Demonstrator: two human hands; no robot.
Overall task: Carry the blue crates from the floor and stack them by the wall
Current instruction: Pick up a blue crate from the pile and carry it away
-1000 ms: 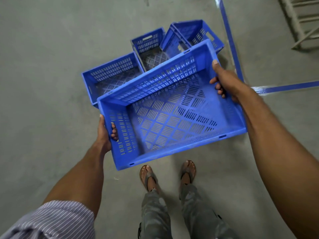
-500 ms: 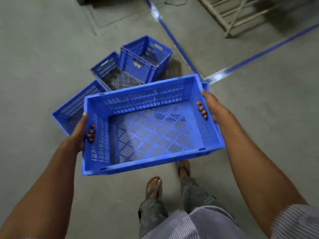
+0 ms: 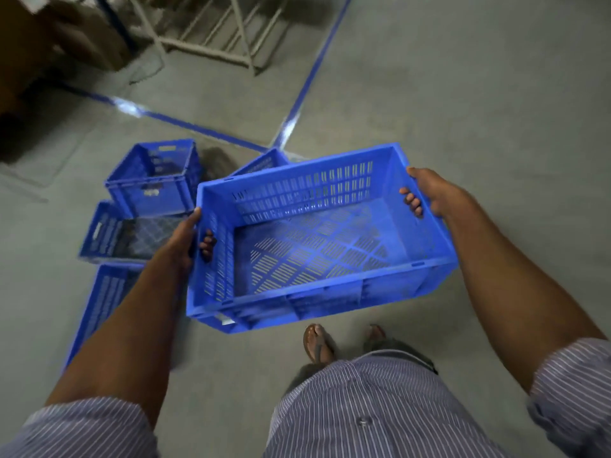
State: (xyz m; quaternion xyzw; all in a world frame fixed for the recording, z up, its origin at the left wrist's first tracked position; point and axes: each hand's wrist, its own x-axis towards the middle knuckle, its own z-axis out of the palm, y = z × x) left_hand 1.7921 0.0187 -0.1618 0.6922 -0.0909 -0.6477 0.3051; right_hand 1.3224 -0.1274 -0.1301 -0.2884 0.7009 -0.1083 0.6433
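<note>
Crate (image 3: pixel 317 256) gripped both ends; rear crate (image 3: pixel 261 163) mostly hidden

We take this for a warehouse or storeroom: a bare grey concrete floor (image 3: pixel 463 110) marked with blue painted lane lines (image 3: pixel 316 66), brown cardboard boxes (image 3: pixel 49 38) at the far left, a pale metal rack frame (image 3: pixel 243 34) beside them, and blue perforated plastic crates (image 3: pixel 152 183) on the floor.

The light here is dim and flat, with a soft shadow beneath the carried crate (image 3: pixel 330 302) and white glare on the blue floor tape (image 3: pixel 127 108) beyond the grip. Left of the left hand (image 3: pixel 185 239) the floor crates (image 3: pixel 99 302) smear with motion blur, the cardboard boxes (image 3: pixel 49 38) far beyond are dark and soft, and the view stretches at its edges.
</note>
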